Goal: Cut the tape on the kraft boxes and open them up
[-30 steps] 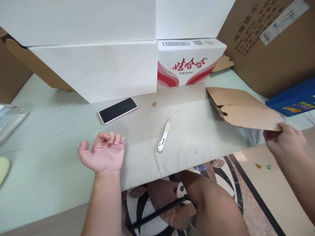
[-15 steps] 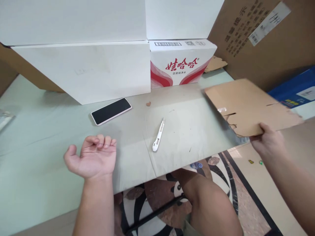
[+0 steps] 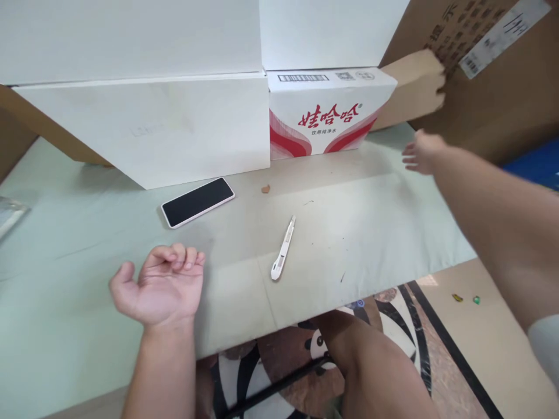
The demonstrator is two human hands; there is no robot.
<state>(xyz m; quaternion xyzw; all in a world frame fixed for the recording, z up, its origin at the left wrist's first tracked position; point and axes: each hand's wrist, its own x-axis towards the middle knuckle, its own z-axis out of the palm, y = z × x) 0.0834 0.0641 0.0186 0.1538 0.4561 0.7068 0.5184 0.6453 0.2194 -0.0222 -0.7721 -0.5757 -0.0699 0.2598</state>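
My left hand [image 3: 157, 285] rests palm up on the pale table cover [image 3: 371, 221], its fingers loosely curled over an empty palm. A white utility knife [image 3: 283, 249] lies to its right, and a black-screened phone [image 3: 198, 202] lies just beyond it. My right hand [image 3: 420, 152] is stretched out over the far right of the table with its fingers apart and nothing in them. Just past it, a torn brown cardboard piece [image 3: 413, 87] sits up against the red-and-white printed box [image 3: 327, 107] and the big brown carton [image 3: 502, 81]; no hand touches it.
Large white boxes [image 3: 144, 122] are stacked along the back of the table. A blue object [image 3: 539, 163] shows at the right edge. A small brown scrap [image 3: 265, 188] lies near the boxes. My knee [image 3: 375, 361] and a patterned floor show below the table's front edge.
My right hand let go of the cardboard piece, which moved from the near right corner to the back right beside the printed box. The hand reached forward. My left hand stayed put.
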